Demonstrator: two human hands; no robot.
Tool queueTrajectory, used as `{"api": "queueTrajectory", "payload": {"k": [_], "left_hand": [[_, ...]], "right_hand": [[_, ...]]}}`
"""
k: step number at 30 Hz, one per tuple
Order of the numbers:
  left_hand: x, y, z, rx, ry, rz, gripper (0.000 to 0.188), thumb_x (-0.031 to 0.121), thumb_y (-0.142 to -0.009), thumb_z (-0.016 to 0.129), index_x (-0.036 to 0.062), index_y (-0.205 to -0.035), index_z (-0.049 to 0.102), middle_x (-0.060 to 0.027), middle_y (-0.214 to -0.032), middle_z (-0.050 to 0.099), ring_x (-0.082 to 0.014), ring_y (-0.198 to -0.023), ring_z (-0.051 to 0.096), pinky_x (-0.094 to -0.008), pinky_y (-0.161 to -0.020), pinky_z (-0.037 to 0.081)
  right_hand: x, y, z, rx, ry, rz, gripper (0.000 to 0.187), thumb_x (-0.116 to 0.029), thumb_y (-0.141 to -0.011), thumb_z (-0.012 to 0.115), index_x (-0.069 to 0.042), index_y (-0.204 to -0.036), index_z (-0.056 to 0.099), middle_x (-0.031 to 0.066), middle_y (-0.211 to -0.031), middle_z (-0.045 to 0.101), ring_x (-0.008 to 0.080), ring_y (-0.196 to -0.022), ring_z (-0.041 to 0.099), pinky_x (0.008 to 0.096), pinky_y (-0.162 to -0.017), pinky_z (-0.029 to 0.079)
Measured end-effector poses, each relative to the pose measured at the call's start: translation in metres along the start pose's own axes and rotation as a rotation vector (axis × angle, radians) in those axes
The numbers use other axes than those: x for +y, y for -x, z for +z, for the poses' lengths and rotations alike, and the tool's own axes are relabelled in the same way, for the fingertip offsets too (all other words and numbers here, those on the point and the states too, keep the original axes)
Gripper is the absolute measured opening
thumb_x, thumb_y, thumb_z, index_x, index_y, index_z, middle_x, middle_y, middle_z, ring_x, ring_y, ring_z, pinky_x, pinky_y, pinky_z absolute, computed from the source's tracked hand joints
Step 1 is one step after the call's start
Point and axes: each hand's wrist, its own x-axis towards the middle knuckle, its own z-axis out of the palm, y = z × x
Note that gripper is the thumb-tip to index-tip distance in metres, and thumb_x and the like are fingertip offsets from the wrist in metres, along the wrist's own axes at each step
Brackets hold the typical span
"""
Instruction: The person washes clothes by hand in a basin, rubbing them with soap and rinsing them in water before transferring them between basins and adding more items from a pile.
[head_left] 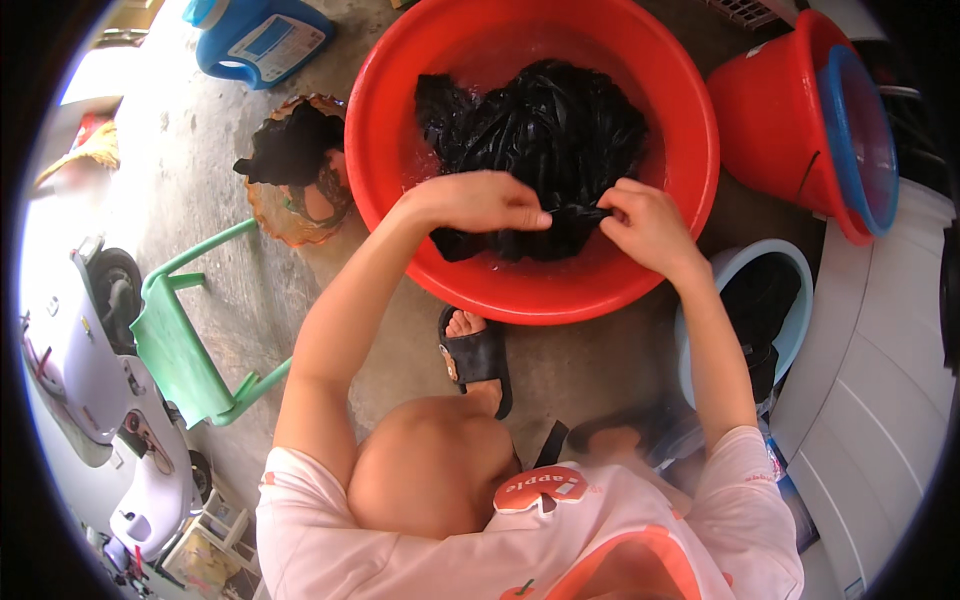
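Note:
A wet black garment [545,120] lies bunched in a large red basin [690,150], with some water around it. Over the basin's near side, my left hand [490,203] pinches one edge of the cloth between thumb and fingers. My right hand [645,222] grips the same edge a short way to the right. Between the two hands a thin strip of the black fabric is stretched. The rest of the garment stays heaped beyond them. Its exact kind cannot be made out.
Left of the basin are a basket [265,215] with dark cloth, a blue detergent bottle [275,45] and a green plastic stool [185,345]. Tilted red [765,120] and blue basins [868,140] stand at right, above a pale blue bucket [800,330] holding dark cloth. A scooter [150,470] stands far left.

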Motion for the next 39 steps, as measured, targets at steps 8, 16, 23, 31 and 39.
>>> {"api": "queueTrajectory", "payload": {"k": [8, 16, 23, 31, 39], "left_hand": [[-0.109, -0.114, -0.044, 0.962, -0.45, -0.14, 0.041, 0.019, -0.079, 0.062, 0.0001, -0.115, 0.056, -0.0229, -0.109, 0.059, -0.0385, -0.102, 0.056, -0.0433, -0.086, 0.045], [-0.149, -0.135, -0.034, 0.321, -0.232, -0.432, 0.062, 0.039, -0.069, 0.072, -0.0016, -0.114, 0.059, -0.0241, -0.115, 0.059, -0.037, -0.11, 0.055, -0.0394, -0.093, 0.044], [-0.139, -0.103, -0.026, 0.664, 0.118, -0.251, 0.033, 0.021, -0.07, 0.069, 0.0013, -0.097, 0.063, -0.014, -0.097, 0.065, -0.0239, -0.095, 0.06, -0.0325, -0.082, 0.046], [0.014, 0.001, -0.073, 0.707, 0.427, 0.354, 0.013, 0.008, -0.075, 0.063, 0.0067, -0.079, 0.051, 0.0025, -0.078, 0.052, -0.0048, -0.075, 0.048, -0.0214, -0.065, 0.038], [-0.012, 0.001, -0.029, 0.543, -0.577, 0.277, 0.029, 0.028, -0.088, 0.054, 0.001, -0.081, 0.062, -0.0113, -0.076, 0.059, -0.0312, -0.077, 0.051, -0.0412, -0.072, 0.044]], "right_hand": [[0.023, -0.121, 0.006, 0.065, 0.138, 0.153, 0.037, -0.026, -0.08, 0.063, -0.006, -0.111, 0.059, 0.0152, -0.114, 0.059, 0.0313, -0.104, 0.056, 0.0401, -0.087, 0.046], [0.09, -0.159, 0.053, 0.071, 0.512, 0.212, 0.078, -0.016, -0.073, 0.071, -0.015, -0.14, 0.032, 0.0139, -0.126, 0.045, 0.0324, -0.116, 0.044, 0.0448, -0.095, 0.042], [0.1, -0.143, 0.041, 0.007, 0.035, 0.431, 0.058, -0.025, -0.068, 0.074, -0.013, -0.122, 0.058, 0.019, -0.118, 0.058, 0.0328, -0.112, 0.053, 0.0381, -0.094, 0.043], [-0.012, -0.074, -0.076, 0.648, 0.262, -0.252, 0.029, -0.016, -0.064, 0.078, -0.004, -0.082, 0.06, 0.0092, -0.082, 0.058, 0.029, -0.085, 0.055, 0.0366, -0.072, 0.045], [0.014, -0.015, -0.023, 0.401, 0.539, -0.319, 0.034, -0.019, -0.055, 0.078, -0.005, -0.078, 0.056, 0.0085, -0.098, 0.053, 0.0279, -0.094, 0.051, 0.0392, -0.078, 0.044]]}}
